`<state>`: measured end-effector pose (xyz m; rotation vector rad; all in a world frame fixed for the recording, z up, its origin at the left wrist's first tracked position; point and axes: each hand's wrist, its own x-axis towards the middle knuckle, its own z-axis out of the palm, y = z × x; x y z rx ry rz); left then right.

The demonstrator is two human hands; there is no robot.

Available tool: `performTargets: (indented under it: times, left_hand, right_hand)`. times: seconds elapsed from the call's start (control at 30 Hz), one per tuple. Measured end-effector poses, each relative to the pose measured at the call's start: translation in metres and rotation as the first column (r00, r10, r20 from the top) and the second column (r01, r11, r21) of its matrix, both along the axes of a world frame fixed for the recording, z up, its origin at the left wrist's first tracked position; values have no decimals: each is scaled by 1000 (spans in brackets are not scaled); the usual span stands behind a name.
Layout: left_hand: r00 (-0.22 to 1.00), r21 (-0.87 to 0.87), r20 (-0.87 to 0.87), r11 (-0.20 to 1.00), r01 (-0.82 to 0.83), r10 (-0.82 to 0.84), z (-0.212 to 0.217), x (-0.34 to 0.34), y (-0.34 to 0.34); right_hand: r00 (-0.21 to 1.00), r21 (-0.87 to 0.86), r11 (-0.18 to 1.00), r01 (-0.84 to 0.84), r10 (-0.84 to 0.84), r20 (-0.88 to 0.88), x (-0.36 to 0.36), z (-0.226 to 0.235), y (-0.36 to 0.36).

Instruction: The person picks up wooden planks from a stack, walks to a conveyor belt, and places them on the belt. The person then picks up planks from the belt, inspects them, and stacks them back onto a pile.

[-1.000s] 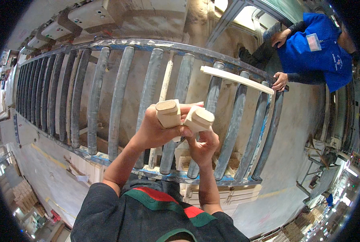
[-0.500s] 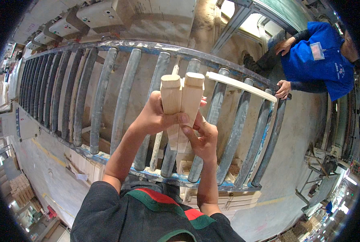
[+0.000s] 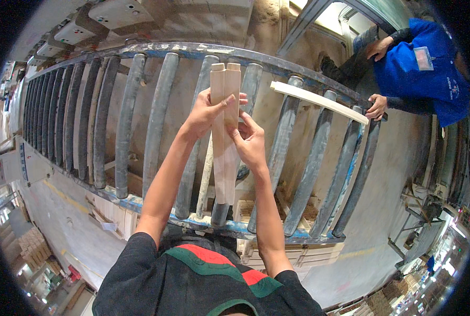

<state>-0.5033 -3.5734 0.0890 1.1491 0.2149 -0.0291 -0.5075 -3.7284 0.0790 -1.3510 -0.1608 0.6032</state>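
Two pale wooden bars lie side by side in my hands, the left wooden bar (image 3: 219,158) pressed against the right wooden bar (image 3: 231,174). Each has a narrower, stepped end at the far tip. My left hand (image 3: 204,112) is wrapped round them from the left, its thumb across the front. Lower down, my right hand (image 3: 250,141) grips the right bar's side with thumb and fingers. Both bars are held above a roller conveyor (image 3: 161,121), their length running away from me.
Another wooden strip (image 3: 319,101) rests across the rollers at the right. Beyond it a co-worker in a blue shirt (image 3: 422,68) has one hand (image 3: 376,107) at the conveyor's end. Grey machine housings (image 3: 113,13) stand at the far left. Stacked boards (image 3: 293,254) lie below the near rail.
The bars have swung from pointing up toward me to lying flatter, so more of their length shows. Both hands moved slightly farther away with them.
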Motion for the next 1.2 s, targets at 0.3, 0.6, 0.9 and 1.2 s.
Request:
performTargets:
  times: [0.3, 0.6, 0.9, 1.2]
  left_hand:
    - [994, 2, -111, 1000, -10, 10, -39, 10, 8]
    - [979, -39, -159, 990, -134, 127, -75, 10, 17]
    - [975, 109, -139, 981, -160, 174, -64, 7, 6]
    - [991, -3, -73, 993, -114, 114, -36, 0, 3]
  right_hand:
    - [969, -152, 957, 246, -236, 79, -3, -39, 24]
    - [982, 19, 989, 150, -146, -121, -7, -62, 10]
    - [962, -277, 921, 273, -263, 75, 4, -53, 24]
    - [987, 3, 989, 146, -146, -62, 10, -33, 20]
